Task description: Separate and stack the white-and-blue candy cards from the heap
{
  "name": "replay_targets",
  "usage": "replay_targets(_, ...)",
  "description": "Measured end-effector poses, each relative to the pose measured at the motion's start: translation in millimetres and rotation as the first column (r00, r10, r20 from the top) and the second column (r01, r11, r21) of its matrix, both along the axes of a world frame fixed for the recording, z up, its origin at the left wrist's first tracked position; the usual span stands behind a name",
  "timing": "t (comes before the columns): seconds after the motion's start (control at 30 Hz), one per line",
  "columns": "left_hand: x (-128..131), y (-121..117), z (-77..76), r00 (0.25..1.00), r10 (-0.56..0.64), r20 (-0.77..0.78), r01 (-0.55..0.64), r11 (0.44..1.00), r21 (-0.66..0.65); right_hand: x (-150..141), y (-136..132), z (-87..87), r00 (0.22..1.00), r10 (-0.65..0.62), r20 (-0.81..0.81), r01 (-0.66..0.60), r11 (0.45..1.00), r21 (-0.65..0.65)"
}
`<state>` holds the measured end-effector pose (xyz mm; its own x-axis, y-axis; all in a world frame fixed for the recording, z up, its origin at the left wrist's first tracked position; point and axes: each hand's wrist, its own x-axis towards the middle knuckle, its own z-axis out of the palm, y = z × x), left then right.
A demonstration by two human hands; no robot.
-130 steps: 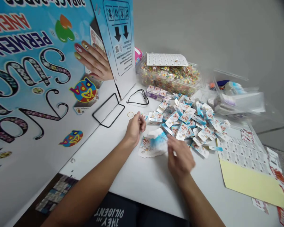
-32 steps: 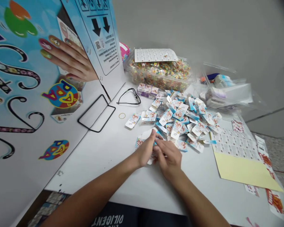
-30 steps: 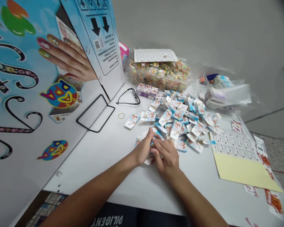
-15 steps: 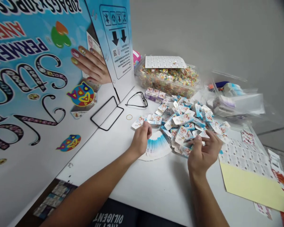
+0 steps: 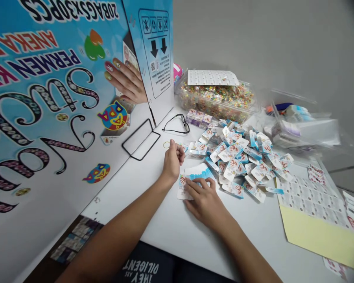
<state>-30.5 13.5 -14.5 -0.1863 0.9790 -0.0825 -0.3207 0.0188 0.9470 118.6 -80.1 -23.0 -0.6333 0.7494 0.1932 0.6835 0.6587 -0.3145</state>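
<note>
My left hand [image 5: 173,160] is raised just above the table, left of the fanned cartons, its fingers curled in and the thumb up; whatever it may hold is hidden. Fingers spread and bent, my right hand [image 5: 205,199] lies palm down over a fan of flattened small cartons [image 5: 199,171] with blue edges. Its fingertips touch a flat white carton with a red hand print [image 5: 183,188] at the fan's near left end. Behind and right of the fan spreads a heap of folded small blue-and-white cartons [image 5: 234,157].
A large printed box [image 5: 61,98] stands at the left. Eyeglasses [image 5: 177,125], a black rectangular frame [image 5: 141,139] and a rubber band [image 5: 166,145] lie near it. A clear tub of wrapped candy [image 5: 218,98] sits behind, sticker sheets [image 5: 312,200] and yellow paper [image 5: 318,236] at right.
My right hand has moved left, from beside the carton heap onto the fanned cartons. My left hand has lifted slightly away from the fan. The view has shifted a little left.
</note>
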Motion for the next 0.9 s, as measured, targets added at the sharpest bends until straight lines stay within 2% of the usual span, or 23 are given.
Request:
replay_targets(0.2, 0.3, -0.4, 0.2, 0.995, -0.102, -0.014, 0.101, 0.994, -0.043, 2.1, 0.9, 5.2, 0.990, -0.032, -0.137, 0.024, 0.998, -0.060)
replay_targets(0.27, 0.0, -0.3, 0.4, 0.989, -0.136, -0.051, 0.134, 0.990, -0.051, 2.0, 1.8, 2.3, 0.972, -0.011, -0.233, 0.006, 1.000, -0.021)
replay_targets(0.33, -1.0, -0.6, 0.9, 0.982, -0.153, -0.110, 0.146, 0.987, -0.067, 3.9, 2.5, -0.9, 0.912, -0.054, -0.406, 0.087, 0.994, 0.063)
replay_targets(0.37, -1.7, -0.9, 1.2, 0.974, -0.164, -0.154, 0.153, 0.985, -0.085, 5.8, 2.5, -1.9, 0.852, -0.122, -0.509, 0.202, 0.974, 0.106)
replay_targets(0.43, -3.0, -1.9, 2.2, 0.940, -0.239, -0.245, 0.203, 0.966, -0.162, 10.9, 2.2, -2.6, 0.673, -0.277, -0.686, 0.492, 0.860, 0.135)
replay_targets(0.47, -3.3, -2.9, 3.0, 0.911, -0.328, -0.250, 0.274, 0.935, -0.227, 13.8, 2.0, -2.5, 0.596, -0.316, -0.738, 0.594, 0.792, 0.140)
replay_targets(0.5, -3.2, -4.4, 3.9, 0.870, -0.450, -0.200, 0.384, 0.875, -0.296, 16.4, 1.8, -2.2, 0.566, -0.320, -0.759, 0.641, 0.750, 0.162)
replay_targets(0.53, -2.6, -6.4, 5.0, 0.813, -0.574, -0.096, 0.516, 0.787, -0.339, 18.5, 1.7, -2.0, 0.596, -0.291, -0.749, 0.627, 0.751, 0.207)
replay_targets(0.57, -1.4, -9.0, 6.2, 0.744, -0.668, 0.032, 0.637, 0.693, -0.337, 20.0, 1.5, -1.9, 0.666, -0.233, -0.709, 0.561, 0.783, 0.269)
replay_targets(0.6, 0.0, -11.8, 7.4, 0.671, -0.725, 0.158, 0.731, 0.612, -0.302, 20.6, 1.4, -1.9, 0.749, -0.157, -0.643, 0.458, 0.824, 0.333)
replay_targets(0.63, 1.7, -14.9, 8.6, 0.617, -0.745, 0.255, 0.786, 0.563, -0.256, 20.4, 1.1, -1.9, 0.824, -0.073, -0.562, 0.338, 0.859, 0.384)
replay_targets(0.67, 3.2, -17.8, 9.7, 0.592, -0.742, 0.316, 0.806, 0.550, -0.219, 19.6, 0.5, -1.7, 0.876, -0.002, -0.482, 0.229, 0.882, 0.411)
replay_targets(0.73, 4.7, -22.6, 11.4, 0.615, -0.709, 0.345, 0.786, 0.588, -0.192, 17.5, -1.4, -0.1, 0.915, 0.072, -0.397, 0.117, 0.895, 0.431)
replay_targets(0.8, 3.7, -25.5, 12.6, 0.633, -0.703, 0.323, 0.769, 0.618, -0.163, 17.0, -3.7, 3.4, 0.897, 0.031, -0.441, 0.181, 0.884, 0.431)
replay_targets(0.83, 2.4, -26.4, 13.1, 0.620, -0.725, 0.301, 0.779, 0.614, -0.125, 17.8, -4.4, 5.7, 0.875, -0.014, -0.485, 0.245, 0.875, 0.417)
replay_targets(0.87, 1.2, -27.2, 13.5, 0.576, -0.770, 0.275, 0.811, 0.579, -0.078, 19.4, -4.6, 8.1, 0.853, -0.065, -0.518, 0.303, 0.869, 0.390)
replay_targets(0.9, 0.1, -27.8, 13.8, 0.508, -0.827, 0.241, 0.856, 0.517, -0.032, 21.6, -4.1, 10.4, 0.841, -0.108, -0.530, 0.337, 0.871, 0.357)
